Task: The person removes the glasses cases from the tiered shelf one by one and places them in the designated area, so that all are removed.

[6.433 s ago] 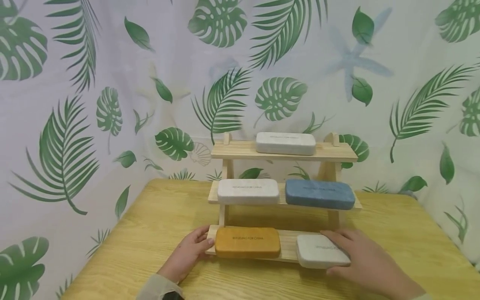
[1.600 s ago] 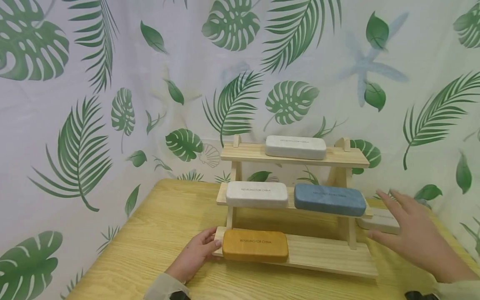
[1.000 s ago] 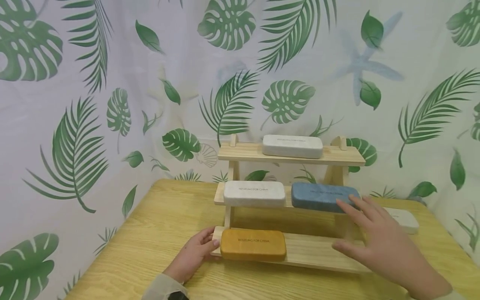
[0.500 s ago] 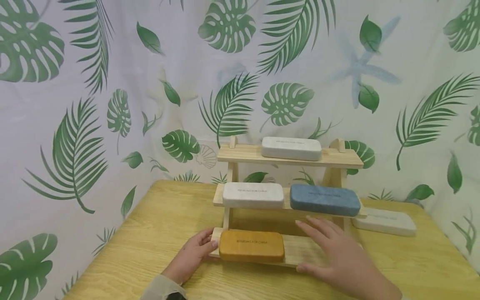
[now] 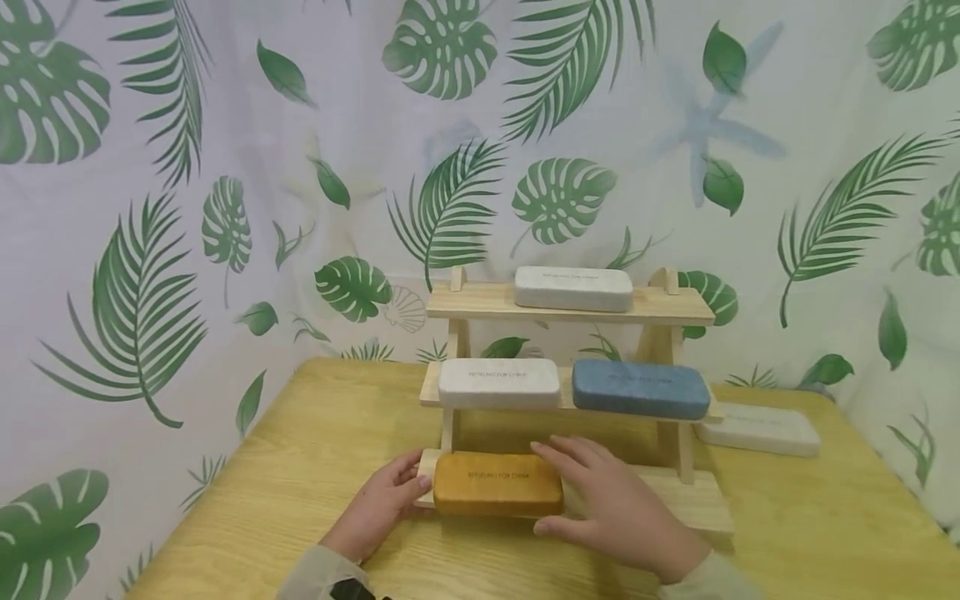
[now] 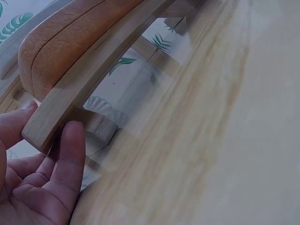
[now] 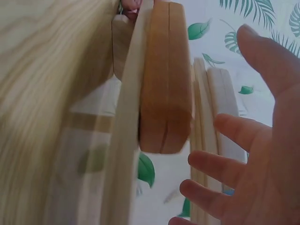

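A three-tier wooden display stand stands on the table with glasses cases on it. My left hand grips the left end of its lowest shelf, thumb above and fingers below in the left wrist view. Just beside that thumb, an orange glasses case lies on the same shelf. My right hand is at the case's right end, fingers spread and holding nothing; the right wrist view shows a gap between the fingertips and the orange case. A white glasses case lies on the table, right of the stand.
On the middle shelf sit a white case and a blue case. Another white case rests on the top shelf. A leaf-print curtain hangs behind and at the left of the wooden table.
The white case my right hand held at the lowest shelf now lies on the table at right. Since then my right hand has moved left to the orange case. My left hand keeps its grip.
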Demonstrator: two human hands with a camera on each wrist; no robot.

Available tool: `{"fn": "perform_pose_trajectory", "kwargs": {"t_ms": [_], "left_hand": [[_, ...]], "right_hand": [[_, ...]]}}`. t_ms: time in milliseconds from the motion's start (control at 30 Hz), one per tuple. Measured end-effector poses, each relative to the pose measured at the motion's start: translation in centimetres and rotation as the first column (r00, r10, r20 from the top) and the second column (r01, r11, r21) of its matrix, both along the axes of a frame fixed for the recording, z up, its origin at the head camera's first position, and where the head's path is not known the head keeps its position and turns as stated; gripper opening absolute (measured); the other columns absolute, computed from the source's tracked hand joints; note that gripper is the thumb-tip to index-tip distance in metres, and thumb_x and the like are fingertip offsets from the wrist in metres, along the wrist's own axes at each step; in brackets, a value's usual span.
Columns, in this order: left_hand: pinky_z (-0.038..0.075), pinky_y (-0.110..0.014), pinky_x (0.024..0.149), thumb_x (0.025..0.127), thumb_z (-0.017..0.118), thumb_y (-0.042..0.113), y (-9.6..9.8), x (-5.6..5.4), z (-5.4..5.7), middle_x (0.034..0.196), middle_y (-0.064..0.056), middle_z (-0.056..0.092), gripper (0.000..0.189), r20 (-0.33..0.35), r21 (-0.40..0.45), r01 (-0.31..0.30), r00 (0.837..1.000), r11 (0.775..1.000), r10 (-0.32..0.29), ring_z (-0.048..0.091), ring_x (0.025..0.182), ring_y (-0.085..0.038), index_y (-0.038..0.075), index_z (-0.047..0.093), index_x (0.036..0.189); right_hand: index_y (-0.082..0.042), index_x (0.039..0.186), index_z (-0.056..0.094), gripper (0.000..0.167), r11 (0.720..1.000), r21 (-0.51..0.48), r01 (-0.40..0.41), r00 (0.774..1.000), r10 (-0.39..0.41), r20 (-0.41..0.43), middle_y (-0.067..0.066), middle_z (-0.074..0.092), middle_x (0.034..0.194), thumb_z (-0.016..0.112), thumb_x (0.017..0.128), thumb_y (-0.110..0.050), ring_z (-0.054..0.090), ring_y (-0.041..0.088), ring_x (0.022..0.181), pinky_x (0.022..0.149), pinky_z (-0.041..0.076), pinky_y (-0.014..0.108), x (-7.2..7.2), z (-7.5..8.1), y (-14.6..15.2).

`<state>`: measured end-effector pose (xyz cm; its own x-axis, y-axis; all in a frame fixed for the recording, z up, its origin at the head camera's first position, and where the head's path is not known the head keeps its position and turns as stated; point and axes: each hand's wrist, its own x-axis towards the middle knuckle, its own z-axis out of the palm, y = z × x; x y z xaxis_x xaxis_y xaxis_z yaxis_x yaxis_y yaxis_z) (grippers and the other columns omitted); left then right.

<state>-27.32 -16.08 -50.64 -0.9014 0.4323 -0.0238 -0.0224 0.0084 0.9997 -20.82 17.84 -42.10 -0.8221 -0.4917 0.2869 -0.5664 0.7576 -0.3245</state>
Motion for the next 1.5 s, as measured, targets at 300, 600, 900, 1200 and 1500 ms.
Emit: {"fn": "perform_pose_trajectory", "kwargs": {"t_ms": [300,600,900,1200,1500], "left_hand": [[0.056,-0.042,0.094,0.105,0.058,0.027,0.1,-0.1,-0.1,0.133,-0.021,0.057,0.069,-0.014,-0.026,-0.008,1.000,1.000,0.008,0.060,0.119,-0.032,-0.005,0.024,0.157],[0.056,-0.043,0.094,0.105,0.058,0.029,-0.6,-0.2,0.1,0.137,-0.022,0.055,0.073,0.004,-0.039,0.001,1.000,0.999,0.000,0.059,0.121,-0.033,-0.005,0.022,0.158],[0.053,-0.043,0.099,0.104,0.060,0.034,-0.8,0.0,0.1,0.139,-0.021,0.054,0.077,0.007,-0.058,0.004,1.000,0.998,-0.003,0.058,0.123,-0.032,-0.005,0.021,0.158],[0.055,-0.044,0.096,0.104,0.059,0.032,-0.8,0.1,0.3,0.140,-0.023,0.052,0.076,0.009,-0.031,0.009,1.000,0.999,-0.009,0.059,0.122,-0.034,-0.004,0.020,0.158],[0.053,-0.044,0.100,0.104,0.059,0.037,-0.2,0.2,0.2,0.143,-0.023,0.050,0.082,0.006,-0.066,0.008,1.000,0.998,-0.008,0.057,0.124,-0.033,-0.006,0.016,0.158]], "right_hand": [[-0.027,0.155,0.044,0.090,0.999,-0.024,-0.029,0.993,0.031,0.111,0.010,0.043,0.155,0.062,0.083,-0.077,0.043,0.037,0.137,0.103,0.044,0.062,-1.4,-0.9,-2.4],[-0.025,0.156,0.043,0.089,0.998,0.023,-0.055,0.995,0.053,0.082,0.010,0.045,0.152,0.071,0.083,-0.068,0.045,0.036,0.135,0.102,0.046,0.060,-2.2,-2.0,-4.8],[-0.022,0.158,0.039,0.098,0.993,0.113,0.028,0.999,-0.026,-0.017,0.007,0.049,0.148,0.072,0.080,-0.071,0.048,0.035,0.128,0.101,0.048,0.055,-2.2,-3.2,-5.9],[-0.023,0.157,0.041,0.100,0.985,0.148,0.084,0.992,-0.068,-0.106,0.003,0.057,0.134,0.070,0.077,-0.077,0.052,0.027,0.118,0.097,0.051,0.050,-2.5,-4.0,-6.2],[-0.022,0.153,0.048,0.096,0.986,0.141,0.091,0.992,-0.078,-0.097,0.001,0.059,0.127,0.073,0.076,-0.074,0.053,0.026,0.112,0.093,0.052,0.049,-2.2,-3.9,-5.4]]}}
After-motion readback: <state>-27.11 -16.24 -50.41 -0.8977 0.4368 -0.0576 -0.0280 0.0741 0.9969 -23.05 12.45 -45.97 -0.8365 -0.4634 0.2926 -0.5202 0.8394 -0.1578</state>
